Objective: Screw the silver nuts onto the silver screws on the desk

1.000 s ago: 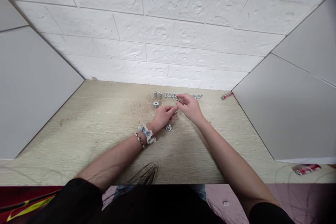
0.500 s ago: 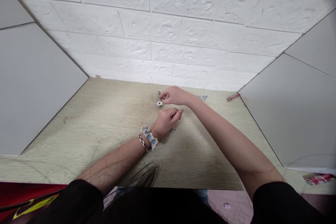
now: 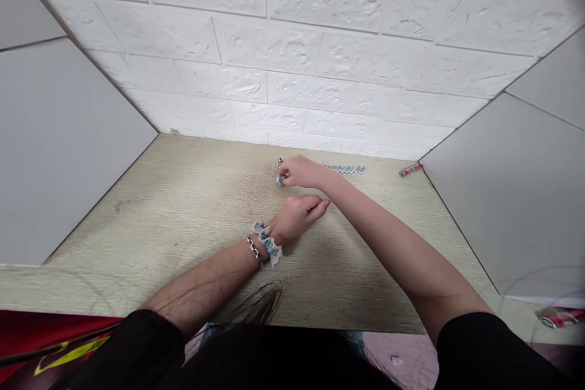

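My right hand point(image 3: 301, 172) reaches over the table near the wall. Its thumb and fingertips are pinched at a small round metal washer point(image 3: 280, 181), partly covered by the fingers. Just behind the fingertips stands a small metal bolt point(image 3: 280, 161). Closer to me, my left hand point(image 3: 302, 216) is closed, with thumb and forefinger pressed together; what it holds, if anything, is hidden. A scrunchie point(image 3: 269, 244) and a chain bracelet point(image 3: 254, 250) circle the left wrist.
A row of several small metal screws point(image 3: 347, 169) lies beyond my right forearm. One red battery point(image 3: 410, 169) rests by the right panel point(image 3: 493, 195), another red cylinder point(image 3: 562, 318) at the front right. A white brick-patterned wall point(image 3: 292, 97) closes off the table's point(image 3: 192, 195) back.
My right fingers have come down over the washer. My left hand has shifted slightly right, and the shiny ring seen beside it before is now hidden. More of the screw row shows.
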A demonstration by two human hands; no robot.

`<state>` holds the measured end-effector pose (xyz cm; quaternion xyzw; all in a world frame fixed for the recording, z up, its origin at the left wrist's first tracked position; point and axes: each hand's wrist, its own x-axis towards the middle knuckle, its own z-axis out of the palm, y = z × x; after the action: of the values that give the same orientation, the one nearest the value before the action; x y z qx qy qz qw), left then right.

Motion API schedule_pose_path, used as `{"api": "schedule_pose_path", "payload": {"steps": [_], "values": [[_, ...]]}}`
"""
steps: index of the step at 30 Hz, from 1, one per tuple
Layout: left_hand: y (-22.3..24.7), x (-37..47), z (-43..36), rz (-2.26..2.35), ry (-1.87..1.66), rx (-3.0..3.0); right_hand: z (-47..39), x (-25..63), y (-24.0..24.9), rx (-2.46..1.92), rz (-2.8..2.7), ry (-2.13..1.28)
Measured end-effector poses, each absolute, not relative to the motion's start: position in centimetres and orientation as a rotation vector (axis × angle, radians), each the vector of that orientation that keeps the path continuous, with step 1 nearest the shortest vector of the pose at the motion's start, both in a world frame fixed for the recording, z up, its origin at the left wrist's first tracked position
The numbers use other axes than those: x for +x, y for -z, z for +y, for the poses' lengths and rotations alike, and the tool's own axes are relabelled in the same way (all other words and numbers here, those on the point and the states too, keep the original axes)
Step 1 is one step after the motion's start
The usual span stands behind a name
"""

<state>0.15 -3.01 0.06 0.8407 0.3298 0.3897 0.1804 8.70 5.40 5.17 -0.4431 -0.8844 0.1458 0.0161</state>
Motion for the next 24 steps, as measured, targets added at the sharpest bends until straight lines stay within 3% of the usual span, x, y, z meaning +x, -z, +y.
{"api": "schedule_pose_path", "payload": {"steps": [24], "values": [[-0.36, 0.14, -3.12, 0.94, -1.013, 2.255, 4.88, 7.99, -5.25, -1.443, -2.695, -0.495]]}}
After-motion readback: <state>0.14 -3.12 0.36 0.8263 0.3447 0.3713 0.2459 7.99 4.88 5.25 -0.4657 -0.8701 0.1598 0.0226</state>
